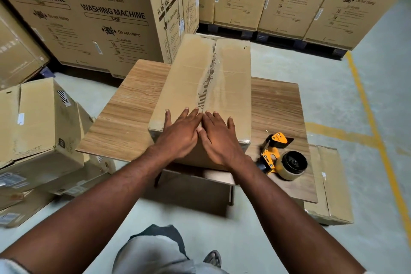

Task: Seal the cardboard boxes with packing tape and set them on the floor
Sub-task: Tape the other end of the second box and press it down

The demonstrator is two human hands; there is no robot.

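A long cardboard box (195,78) lies on the wooden table (126,118), its top flaps closed with a torn, ragged seam running down the middle. My left hand (181,132) and my right hand (219,134) rest flat side by side on the near end of the box top, fingers spread, pressing over the seam. Neither hand holds anything. A yellow tape dispenser (280,155) with a roll of clear tape lies on the table to the right of the box, close to my right wrist.
Cardboard boxes (42,122) are piled on the floor at the left. A flat box (331,187) lies on the floor under the table's right edge. Tall washing machine cartons (106,15) line the back. A yellow floor line (375,131) runs at the right.
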